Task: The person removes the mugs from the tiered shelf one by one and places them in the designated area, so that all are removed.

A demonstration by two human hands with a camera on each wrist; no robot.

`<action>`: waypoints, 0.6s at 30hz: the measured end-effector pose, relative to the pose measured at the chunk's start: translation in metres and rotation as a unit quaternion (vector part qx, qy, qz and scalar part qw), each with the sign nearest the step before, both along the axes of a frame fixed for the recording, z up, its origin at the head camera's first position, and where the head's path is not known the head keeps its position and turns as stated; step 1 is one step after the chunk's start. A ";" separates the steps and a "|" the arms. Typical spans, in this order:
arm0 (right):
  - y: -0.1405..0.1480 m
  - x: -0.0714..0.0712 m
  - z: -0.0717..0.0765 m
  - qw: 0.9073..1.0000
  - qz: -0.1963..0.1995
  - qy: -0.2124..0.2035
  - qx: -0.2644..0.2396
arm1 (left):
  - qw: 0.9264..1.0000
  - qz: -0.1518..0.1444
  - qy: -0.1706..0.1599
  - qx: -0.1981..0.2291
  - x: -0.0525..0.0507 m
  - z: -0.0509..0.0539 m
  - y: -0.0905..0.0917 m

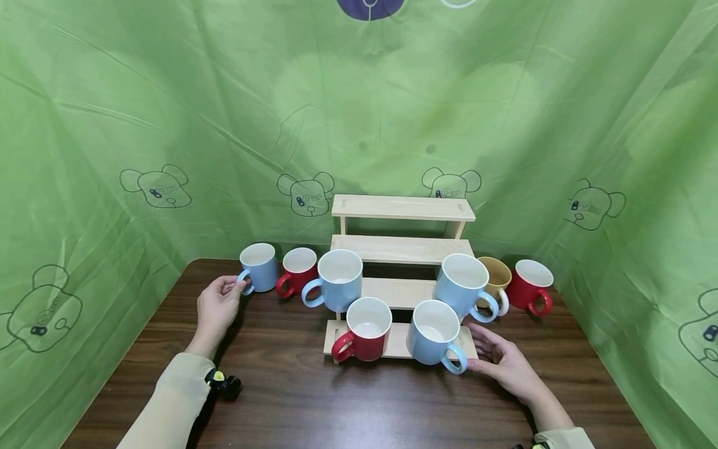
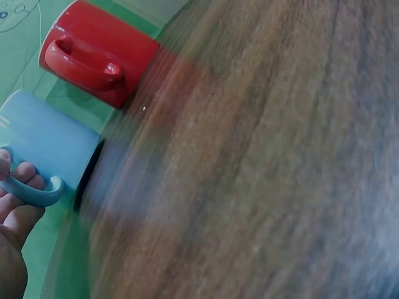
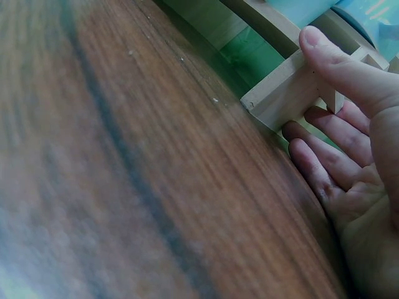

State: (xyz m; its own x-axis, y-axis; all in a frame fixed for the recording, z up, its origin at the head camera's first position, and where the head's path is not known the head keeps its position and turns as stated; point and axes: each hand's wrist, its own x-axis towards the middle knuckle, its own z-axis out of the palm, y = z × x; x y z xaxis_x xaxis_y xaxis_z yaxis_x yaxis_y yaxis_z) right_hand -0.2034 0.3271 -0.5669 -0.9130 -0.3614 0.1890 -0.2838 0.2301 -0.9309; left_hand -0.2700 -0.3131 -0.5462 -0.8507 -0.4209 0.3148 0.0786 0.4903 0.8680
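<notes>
Presently, four mugs stand on the wooden rack, 12 o'clock; four apparently remain for racking on the table. Left fingers pinch the 11-o'clock blue mug by its handle; right fingers grip the rack's end.

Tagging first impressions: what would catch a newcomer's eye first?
Probably the pale wooden stepped rack at centre, three light-blue mugs and one red mug on its lower steps. Behind it hangs bright green cloth. At left, the left hand holds another light-blue mug by its handle.
</notes>
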 end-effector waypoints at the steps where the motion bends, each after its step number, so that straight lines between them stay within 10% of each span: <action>1: 0.000 0.000 0.000 1.000 -0.001 -0.001 0.001 | 1.000 0.000 0.000 0.004 0.000 -0.001 -0.001; 18: -0.001 0.001 0.001 1.000 0.001 0.002 -0.003 | 0.998 0.000 -0.042 -0.039 0.002 -0.003 -0.004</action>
